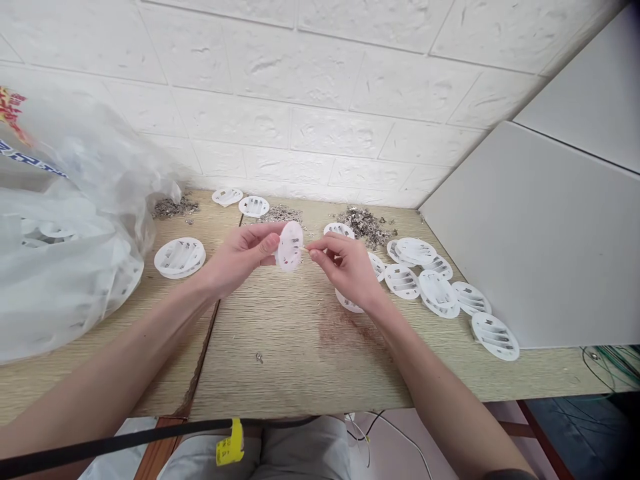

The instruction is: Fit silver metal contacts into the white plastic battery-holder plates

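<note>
Up off the table, my left hand [245, 253] grips a white round plastic battery holder [289, 248] by its edge, tilted so its slotted face points right. My right hand [347, 263] pinches a thin, pale stick [304, 249] whose tip meets the holder's face near small metal contacts. Whether the tip presses on a contact is too small to tell. Beyond my hands lies a pile of small metal pieces [365, 225]. Partly hidden behind my right hand are more round holders, one of them at its upper left [339, 230].
Several similar holders [435, 290] spread along the right side, with a stack [180, 257] at left. A plastic bag of holders [65, 267] fills the far left. One loose metal piece [259, 358] lies near the front. A white brick-pattern wall [320, 87] and grey panel [540, 247] bound the table.
</note>
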Tool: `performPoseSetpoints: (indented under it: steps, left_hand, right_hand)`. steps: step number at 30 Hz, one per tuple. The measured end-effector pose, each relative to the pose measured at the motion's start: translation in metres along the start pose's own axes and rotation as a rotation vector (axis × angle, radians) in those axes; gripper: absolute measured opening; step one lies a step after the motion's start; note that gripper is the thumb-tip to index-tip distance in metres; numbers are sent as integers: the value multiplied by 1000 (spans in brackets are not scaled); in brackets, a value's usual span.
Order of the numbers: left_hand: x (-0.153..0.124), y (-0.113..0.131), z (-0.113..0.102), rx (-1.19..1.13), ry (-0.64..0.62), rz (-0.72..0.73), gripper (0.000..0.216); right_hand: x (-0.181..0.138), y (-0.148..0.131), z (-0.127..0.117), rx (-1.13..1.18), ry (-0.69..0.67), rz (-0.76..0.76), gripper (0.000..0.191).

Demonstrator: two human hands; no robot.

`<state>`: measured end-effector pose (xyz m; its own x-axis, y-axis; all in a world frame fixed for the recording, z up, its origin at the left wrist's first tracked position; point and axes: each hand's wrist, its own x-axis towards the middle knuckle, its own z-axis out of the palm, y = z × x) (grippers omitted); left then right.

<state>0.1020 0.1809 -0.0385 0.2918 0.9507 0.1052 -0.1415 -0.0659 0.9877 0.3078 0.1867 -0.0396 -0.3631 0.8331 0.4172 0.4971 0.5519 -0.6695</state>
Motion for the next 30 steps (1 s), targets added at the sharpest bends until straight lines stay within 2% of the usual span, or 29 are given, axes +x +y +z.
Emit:
performPoseSetpoints:
  steps: [3, 7, 11, 21, 30]
  left_hand:
    - [0, 4, 2, -70, 21, 23, 48]
    - [1, 3, 6, -168, 56, 58, 43]
    - [1, -2, 9, -230, 89, 46, 41]
    - [0, -6, 16, -256, 138, 19, 41]
    - [-2, -14, 25, -177, 292, -2, 42]
  right_hand:
    - [2, -2, -2, 199, 27, 76, 15]
    - [2, -4, -2, 256, 113, 118, 17]
    - [0, -4, -1, 168, 188, 79, 16]
    - [0, -6, 2, -36, 124, 20, 16]
    - [-7, -9, 9, -312, 99, 6, 18]
